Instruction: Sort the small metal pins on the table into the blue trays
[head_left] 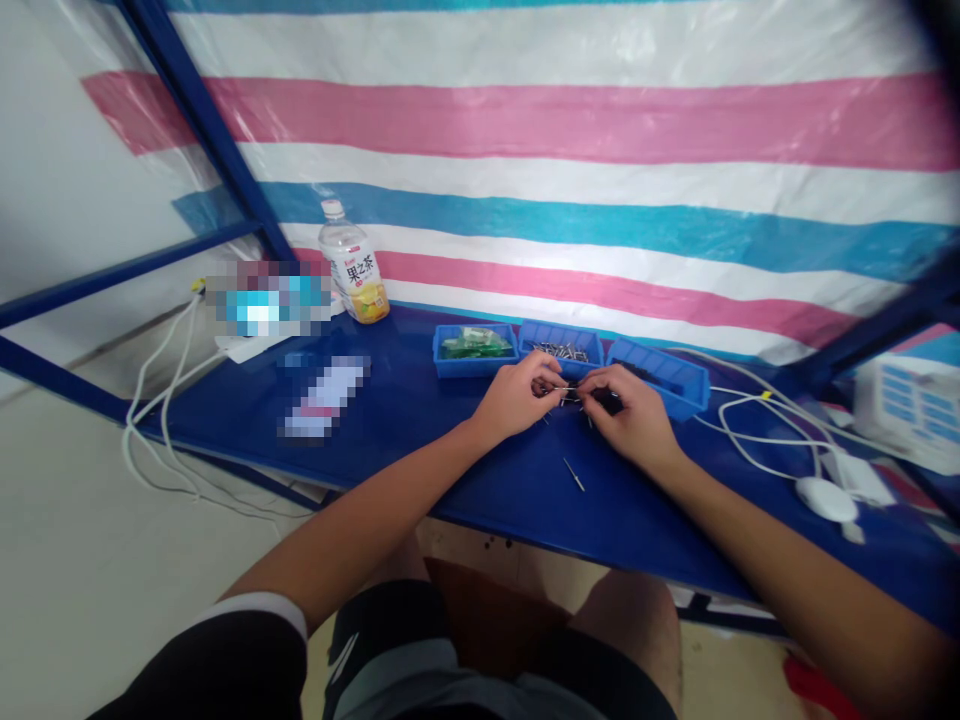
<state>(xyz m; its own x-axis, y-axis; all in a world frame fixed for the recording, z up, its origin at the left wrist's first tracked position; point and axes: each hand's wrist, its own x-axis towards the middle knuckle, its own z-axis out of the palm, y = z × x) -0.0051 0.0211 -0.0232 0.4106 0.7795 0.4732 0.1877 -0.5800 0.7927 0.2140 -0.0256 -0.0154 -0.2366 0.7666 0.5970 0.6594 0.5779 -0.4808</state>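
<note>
Close together over the blue table (480,480), my left hand (519,398) and my right hand (630,412) are both closed in a fingertip pinch. Between them runs a thin metal pin (568,389), gripped at one end by each hand. Its exact kind is too small to make out. Several similar pins lie on the table just under my fingers, partly hidden by them. Nearer to me rests a single loose pin (574,475) with one thicker end, shaped like a blind rivet. Right behind my hands stands a blue bin of metal pins (562,350).
To the left is a blue bin with green packets (475,345); to the right, another blue bin (686,390) with dark contents. A drink bottle (356,265) and a blurred phone (326,397) are further left. White cables (750,405) and a white round device (825,498) lie right.
</note>
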